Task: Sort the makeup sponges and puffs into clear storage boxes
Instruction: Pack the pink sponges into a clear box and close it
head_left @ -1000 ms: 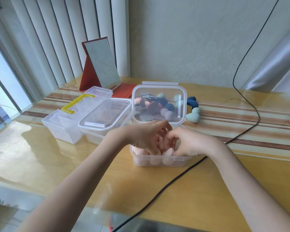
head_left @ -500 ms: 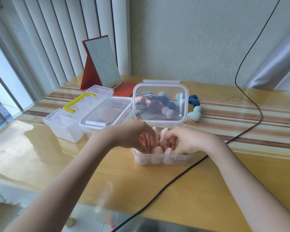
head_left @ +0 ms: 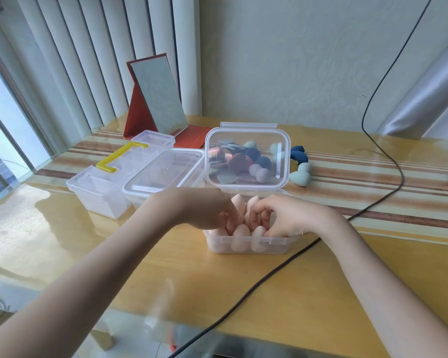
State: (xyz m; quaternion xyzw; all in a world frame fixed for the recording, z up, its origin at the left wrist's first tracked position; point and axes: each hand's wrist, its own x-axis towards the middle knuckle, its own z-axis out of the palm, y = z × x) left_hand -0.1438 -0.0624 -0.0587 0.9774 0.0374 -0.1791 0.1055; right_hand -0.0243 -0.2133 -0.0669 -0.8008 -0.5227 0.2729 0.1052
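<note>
Pink sponges (head_left: pixel 239 235) are packed upright in the open clear box (head_left: pixel 248 245) at the surface's centre, where both hands have been lowered deeper among them than a second ago, so this colour looks nearly sorted. The left hand (head_left: pixel 207 211) and right hand (head_left: pixel 282 218) are curled, apparently pinching and nudging sponges, though the fingertips are hidden. Blue and teal sponges (head_left: pixel 299 164) at 1 o'clock are blurred behind the raised lid (head_left: pixel 246 156).

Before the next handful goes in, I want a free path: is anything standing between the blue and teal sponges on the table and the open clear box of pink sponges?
Yes. The box's raised clear lid stands upright between the loose blue and teal sponges behind it and the open clear box; both hands also cover the opening.
</note>
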